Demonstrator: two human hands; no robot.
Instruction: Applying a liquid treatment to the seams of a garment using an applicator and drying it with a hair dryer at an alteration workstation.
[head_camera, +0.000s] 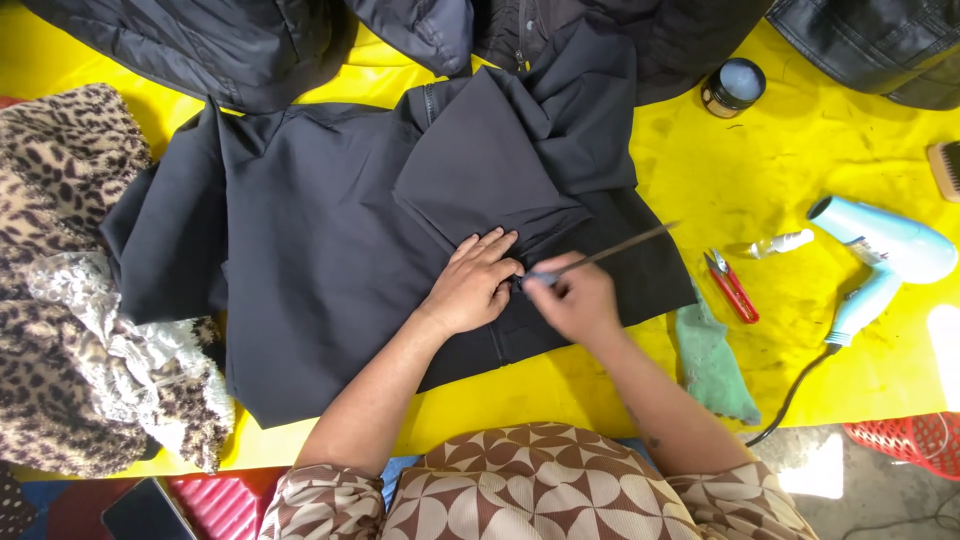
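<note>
Lying soft and limp across the yellow counter, the dark garment looked best pinned flat near its seam. Your left hand pressed there, fingers spread; your right hand pinched a thin metal tool. Red snips lay nearby.

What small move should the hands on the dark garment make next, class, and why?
Probably ease the thin metal tool a little further along the seam. The right hand pinches its blue handle, tip at the dark garment, while the left hand presses the cloth flat beside it.
</note>
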